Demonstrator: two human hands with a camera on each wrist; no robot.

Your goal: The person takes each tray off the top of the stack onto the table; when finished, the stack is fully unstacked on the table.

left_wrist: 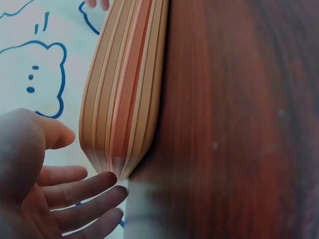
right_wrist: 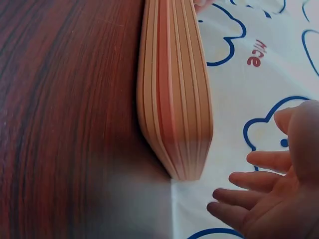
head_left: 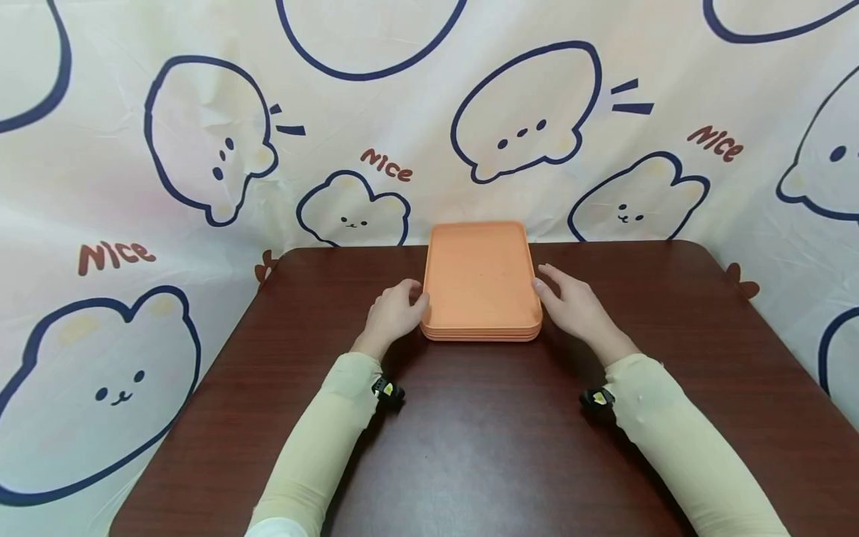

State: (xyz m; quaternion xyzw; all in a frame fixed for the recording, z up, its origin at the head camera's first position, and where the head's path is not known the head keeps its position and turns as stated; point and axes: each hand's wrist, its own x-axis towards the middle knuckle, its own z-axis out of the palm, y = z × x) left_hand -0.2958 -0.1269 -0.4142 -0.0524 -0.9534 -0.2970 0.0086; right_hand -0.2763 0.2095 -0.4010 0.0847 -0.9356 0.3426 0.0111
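Observation:
A stack of several orange rectangular trays [head_left: 480, 280] lies at the far middle of the table, one tray with a redder rim among them in both wrist views. Beside the stack's left edge is my left hand [head_left: 394, 313], fingers lightly bent and apart; in the left wrist view its fingertips are close to the tray corner, and I cannot tell whether they touch. On the opposite side, my right hand [head_left: 576, 302] has its thumb near the right rim. The right wrist view shows those fingers [right_wrist: 249, 205] extended, with a gap to the trays.
The dark brown wooden table [head_left: 463, 447] stretches toward me. Behind it and at both sides hangs a pale cloth [head_left: 429, 112] printed with cartoon bears. The stack sits close to the table's far edge. A black device [head_left: 388, 393] is strapped to each wrist.

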